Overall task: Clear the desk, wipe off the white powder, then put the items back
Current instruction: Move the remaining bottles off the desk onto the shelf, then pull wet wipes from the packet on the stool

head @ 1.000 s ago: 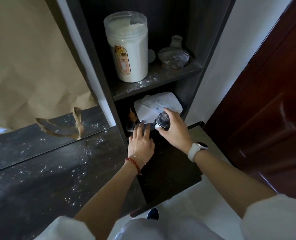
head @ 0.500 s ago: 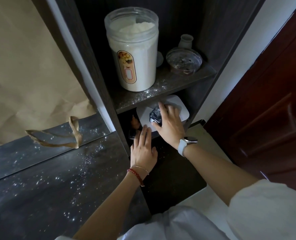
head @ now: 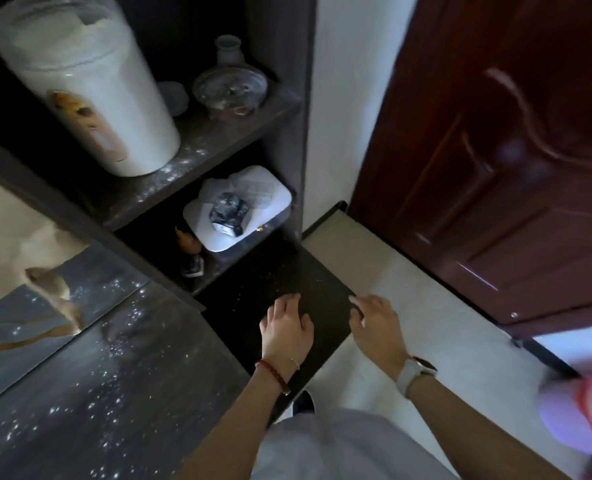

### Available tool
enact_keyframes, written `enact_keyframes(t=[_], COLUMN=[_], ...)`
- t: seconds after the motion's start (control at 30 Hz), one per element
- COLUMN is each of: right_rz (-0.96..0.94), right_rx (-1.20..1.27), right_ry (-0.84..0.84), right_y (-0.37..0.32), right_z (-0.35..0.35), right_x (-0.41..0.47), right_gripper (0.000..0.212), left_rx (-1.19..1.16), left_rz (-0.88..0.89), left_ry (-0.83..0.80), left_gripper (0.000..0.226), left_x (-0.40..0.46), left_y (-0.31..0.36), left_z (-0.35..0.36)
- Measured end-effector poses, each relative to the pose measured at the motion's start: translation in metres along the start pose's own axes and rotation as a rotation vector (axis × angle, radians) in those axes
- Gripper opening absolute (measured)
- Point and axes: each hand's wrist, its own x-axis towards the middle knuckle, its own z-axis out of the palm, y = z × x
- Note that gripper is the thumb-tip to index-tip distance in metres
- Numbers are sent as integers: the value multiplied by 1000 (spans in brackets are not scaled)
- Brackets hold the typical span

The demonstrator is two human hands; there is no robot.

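Both hands have come back from the lower shelf since the earlier frames, leaving the dark faceted glass piece resting on the white lidded box there. Below that box, the left hand hovers with fingers loosely curled, holding nothing; the right hand beside it is likewise empty and relaxed. White powder still speckles the worktop left of the box. That glass piece looks hard, slick and breakable; I would pinch it by its sides.
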Motion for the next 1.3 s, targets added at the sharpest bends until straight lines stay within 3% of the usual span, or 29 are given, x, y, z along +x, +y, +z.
enact_keyframes(t=[0.1, 0.4, 0.7, 0.83, 1.1, 1.23, 1.3], right_rz=[241, 792, 1210, 1303, 1369, 1403, 1418], right_rx=[10, 112, 278, 333, 376, 407, 440], right_ry=[-2, 217, 518, 632, 641, 637, 633], right_y=[53, 210, 356, 406, 550, 640, 686], right_z=[-16, -84, -137, -157, -212, -258, -279], right_x=[-49, -237, -432, -471, -501, -505, -506], right_gripper=[34, 33, 31, 29, 31, 50, 50], left_rx=[128, 525, 670, 671, 752, 727, 744], left_rz=[106, 727, 1129, 1228, 1305, 1352, 1335], left_ry=[-173, -535, -704, -757, -808, -845, -858], left_gripper=[39, 37, 36, 35, 33, 28, 27], left_x=[-6, -98, -255, -297, -329, -335, -338], left_y=[41, 199, 348, 403, 512, 589, 627], left_z=[31, 183, 350, 402, 534, 613, 650])
